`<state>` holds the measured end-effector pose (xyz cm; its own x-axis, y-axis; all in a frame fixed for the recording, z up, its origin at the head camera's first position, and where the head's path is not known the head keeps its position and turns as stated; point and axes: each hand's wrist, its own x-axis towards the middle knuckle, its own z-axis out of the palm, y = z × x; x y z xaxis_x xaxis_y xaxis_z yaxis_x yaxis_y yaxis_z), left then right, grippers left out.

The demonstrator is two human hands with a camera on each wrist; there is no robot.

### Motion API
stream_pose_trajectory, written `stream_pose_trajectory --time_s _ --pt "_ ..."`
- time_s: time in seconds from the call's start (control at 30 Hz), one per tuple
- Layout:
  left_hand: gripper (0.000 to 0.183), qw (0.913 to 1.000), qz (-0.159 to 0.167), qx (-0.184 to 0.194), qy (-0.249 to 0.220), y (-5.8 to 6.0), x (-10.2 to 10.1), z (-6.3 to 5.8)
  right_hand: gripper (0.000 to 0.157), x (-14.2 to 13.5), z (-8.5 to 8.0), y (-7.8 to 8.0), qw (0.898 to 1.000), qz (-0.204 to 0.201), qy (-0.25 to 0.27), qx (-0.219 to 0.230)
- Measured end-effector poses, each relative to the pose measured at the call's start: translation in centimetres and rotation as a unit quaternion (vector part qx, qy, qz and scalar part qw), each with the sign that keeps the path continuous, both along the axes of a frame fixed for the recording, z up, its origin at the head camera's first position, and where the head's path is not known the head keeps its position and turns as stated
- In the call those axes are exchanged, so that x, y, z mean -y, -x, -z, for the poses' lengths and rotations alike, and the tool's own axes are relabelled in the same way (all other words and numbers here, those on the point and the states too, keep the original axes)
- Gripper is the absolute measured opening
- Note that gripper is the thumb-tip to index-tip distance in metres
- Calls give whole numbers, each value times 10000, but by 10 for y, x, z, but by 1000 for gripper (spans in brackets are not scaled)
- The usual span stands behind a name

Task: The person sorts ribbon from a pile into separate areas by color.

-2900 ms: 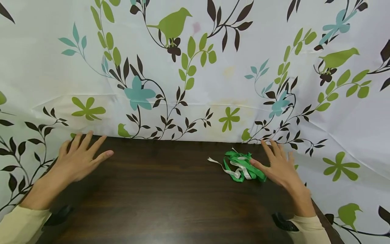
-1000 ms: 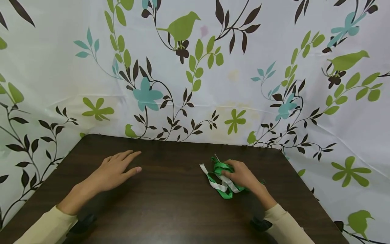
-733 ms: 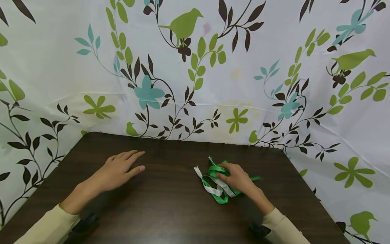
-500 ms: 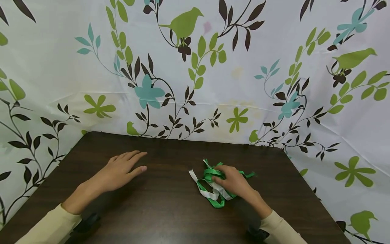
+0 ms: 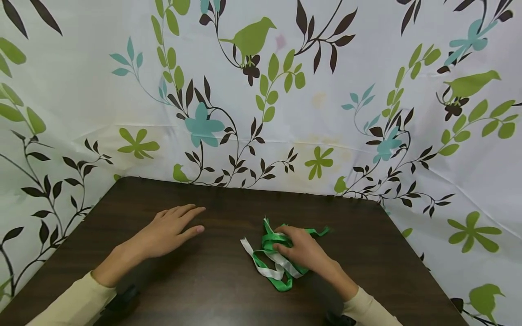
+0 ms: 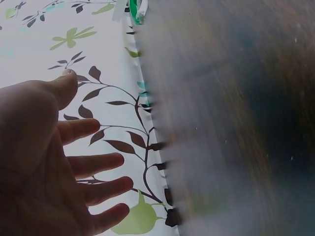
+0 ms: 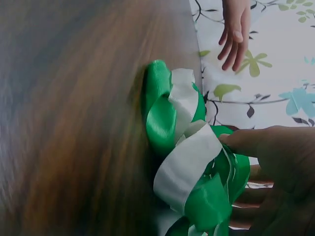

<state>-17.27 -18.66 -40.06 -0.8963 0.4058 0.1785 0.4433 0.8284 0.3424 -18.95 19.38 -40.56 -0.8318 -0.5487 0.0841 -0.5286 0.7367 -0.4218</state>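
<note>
Green and white ribbon, glossy as satin, lies in a loose tangle (image 5: 281, 259) over the right-of-centre part of the dark brown, wood-grained tabletop (image 5: 212, 294). Its nearest loop is green and bends toward me; flat white bands cross above that, and a white end points off to the left. Farther on, one thin green tip sticks up and another green tail trails out to the right. Whether the lower loops touch the wood, I cannot tell.

My right hand (image 5: 303, 249) comes in over the bundle from the right, thumb on the near side and fingers curled over the far side, pinching the folds between them. My left hand (image 5: 167, 233) is well apart from it, above the table, fingers extended and a little spread, thumb held away, holding nothing.

Past both hands, the table's far edge meets a white cloth (image 5: 318, 113) printed with green birds, blue flowers and dark leafy stems.
</note>
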Motion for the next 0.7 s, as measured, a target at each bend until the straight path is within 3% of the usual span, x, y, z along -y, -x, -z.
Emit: stream_pose_trajectory --time_s 0.43,0.7 --pt "56 9984 486 159 -233 -10 -20 2 42 18 4 -23 9972 -573 385 275" --pt "48 9925 1170 279 -228 -8 -59 -7 58 11 -18 -30 9982 -308 -505 25"
